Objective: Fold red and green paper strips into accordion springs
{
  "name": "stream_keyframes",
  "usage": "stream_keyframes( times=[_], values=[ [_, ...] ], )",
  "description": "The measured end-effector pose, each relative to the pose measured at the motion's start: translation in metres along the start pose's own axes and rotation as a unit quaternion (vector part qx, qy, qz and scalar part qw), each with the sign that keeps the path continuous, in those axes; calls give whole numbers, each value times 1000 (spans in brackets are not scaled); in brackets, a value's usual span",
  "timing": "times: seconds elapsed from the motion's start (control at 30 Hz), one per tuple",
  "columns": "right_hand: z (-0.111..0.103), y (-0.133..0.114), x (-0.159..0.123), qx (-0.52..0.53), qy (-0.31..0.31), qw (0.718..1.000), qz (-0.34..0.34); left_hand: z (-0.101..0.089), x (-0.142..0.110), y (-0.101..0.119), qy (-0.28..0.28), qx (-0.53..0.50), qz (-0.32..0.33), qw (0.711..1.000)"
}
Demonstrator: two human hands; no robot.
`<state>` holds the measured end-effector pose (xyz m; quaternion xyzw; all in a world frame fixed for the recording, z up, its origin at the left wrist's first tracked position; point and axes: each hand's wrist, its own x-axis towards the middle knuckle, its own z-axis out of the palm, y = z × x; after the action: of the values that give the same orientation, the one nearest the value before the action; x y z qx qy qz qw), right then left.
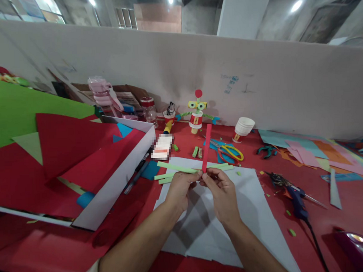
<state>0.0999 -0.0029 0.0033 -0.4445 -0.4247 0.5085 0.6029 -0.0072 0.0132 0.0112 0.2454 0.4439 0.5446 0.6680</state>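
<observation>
A red paper strip (207, 149) stands up from between my two hands, its lower end pinched in the fingertips. My left hand (180, 188) closes on that end from one side, and my right hand (221, 188) grips it from the other. Beneath and behind the hands, several light green paper strips (177, 167) lie across the top of a white sheet (248, 213). Small folded paper springs (195, 152) rest just beyond the sheet. Scissors (230, 150) with red and yellow handles lie past the strip.
A paper-cup robot figure (195, 120) stands by the wall, near stacked paper cups (243, 127). At right lie a glue gun (297, 201), pliers (266, 150) and coloured paper (317, 146). A white box (120, 174) full of paper takes up the left. A jar (149, 111) stands behind.
</observation>
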Motion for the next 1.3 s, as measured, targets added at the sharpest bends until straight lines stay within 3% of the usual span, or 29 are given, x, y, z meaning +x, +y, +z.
stream_keyframes(
  times=[0.33,0.43,0.53,0.57,0.9,1.3],
  values=[
    [3,-1,3,156,9,983,93,0,0,0,26,7,2,1000],
    [2,-3,5,156,5,984,90,-2,1,6,-16,29,5,999],
    [0,-6,6,155,27,984,81,-7,2,14,-122,60,-12,991],
    [-1,-7,7,155,30,984,81,-8,2,16,-130,61,-15,990],
    [2,-6,5,137,27,987,79,-12,9,7,-90,26,-48,994],
    [4,-5,3,105,34,993,33,-9,4,12,-133,119,8,984]
  ],
)
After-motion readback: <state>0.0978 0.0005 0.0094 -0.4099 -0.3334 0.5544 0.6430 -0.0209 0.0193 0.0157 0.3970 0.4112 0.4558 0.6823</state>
